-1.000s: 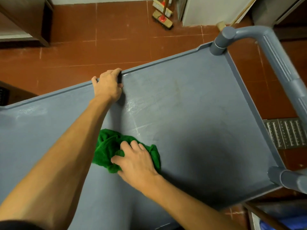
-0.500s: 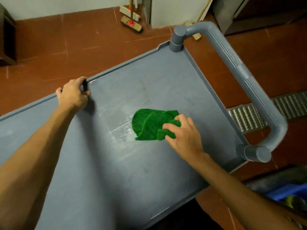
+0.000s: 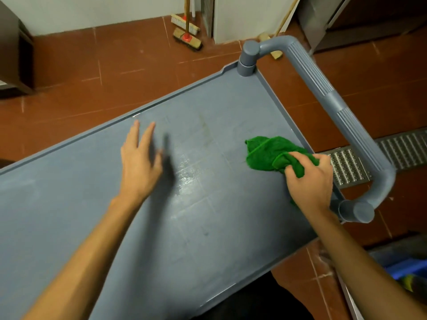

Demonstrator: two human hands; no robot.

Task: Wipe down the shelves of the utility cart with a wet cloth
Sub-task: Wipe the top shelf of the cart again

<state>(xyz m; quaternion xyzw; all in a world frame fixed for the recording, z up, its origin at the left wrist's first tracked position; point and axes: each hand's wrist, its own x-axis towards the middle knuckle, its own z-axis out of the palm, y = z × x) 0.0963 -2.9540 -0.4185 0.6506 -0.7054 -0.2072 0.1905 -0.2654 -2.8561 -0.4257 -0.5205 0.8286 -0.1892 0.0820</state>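
Top shelf (image 3: 208, 227) of the grey utility cart, seen from above. The right hand (image 3: 309, 179), at 3 o'clock, is clenched on the green cloth (image 3: 265, 153) beside the handle (image 3: 323, 93). The left hand (image 3: 138, 162), fingers spread and empty, is extended palm-down over the shelf toward 11 o'clock.

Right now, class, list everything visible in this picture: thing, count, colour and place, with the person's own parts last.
Cart shelf: one, grey, centre.
Cart handle: one, grey, at the shelf's right end.
Cloth: one, green, on the shelf near the handle.
Brooms: two, wooden heads, against the far wall.
Floor drain grate: one, metal, right, beyond the handle.
Floor: red-brown tiles, all around.
Left hand: one, open, over the shelf's middle.
Right hand: one, gripping the cloth.
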